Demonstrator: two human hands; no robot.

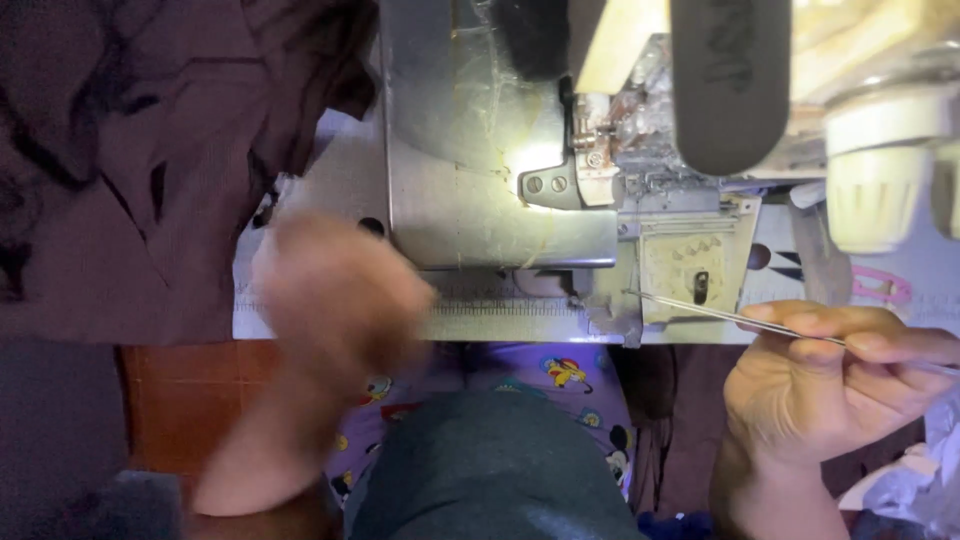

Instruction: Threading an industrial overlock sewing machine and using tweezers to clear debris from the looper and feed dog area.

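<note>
My right hand (835, 375) pinches thin metal tweezers (720, 313) between thumb and fingers. Their tips point left at the front of a sewing machine (500, 190), just below its lit presser foot and needle area (590, 150). My left hand (335, 295) is blurred with motion in front of the machine's left side, over the table's front edge; I cannot tell whether it holds anything. A ruler strip (500, 320) runs along that edge.
Dark maroon fabric (150, 150) is heaped at the left of the machine. A cream knob (875, 200) sticks out at the right, with pink scissors handles (880, 285) beneath it. My lap shows a grey garment (490, 470) over patterned purple cloth (560, 370).
</note>
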